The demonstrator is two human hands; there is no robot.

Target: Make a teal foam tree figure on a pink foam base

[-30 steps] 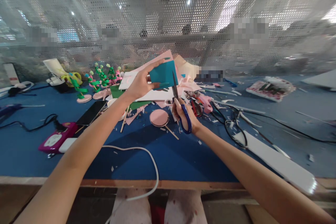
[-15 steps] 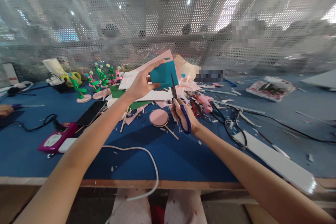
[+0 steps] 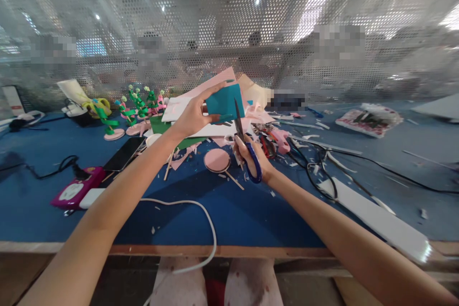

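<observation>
Presently, your left hand (image 3: 195,114) grips a flat, rectangular teal card (image 3: 223,103), thumb along the lower edge and fingers along the upper. The card is raised beyond a round, pale pink disc (image 3: 217,159) with a thin wooden stick, the reference point for all positions below. Your right hand (image 3: 257,155), to the right of the disc, is closed around dark-bladed scissors (image 3: 239,126) with blue plastic handles.

The hold on the card appears chosen to leave the edge nearest the scissors unobstructed; gripping at the opposite end also sets the left fingers clear of the blades. The blades point upward and overlap the card in view; whether they straddle it cannot be determined. Raising the work probably avoids snagging the scraps around the disc.

The card has a matte, even surface and straight edges, and seems stiff enough to stand without sagging. The disc is smooth, its stick slanting towards you. Beyond the disc lies a larger, smooth pink sheet (image 3: 220,80); to its far left stand curled green-and-pink paper flowers (image 3: 138,101). Nearer you, a flexible white cable (image 3: 202,209) curves over the blue tabletop (image 3: 258,224).
</observation>
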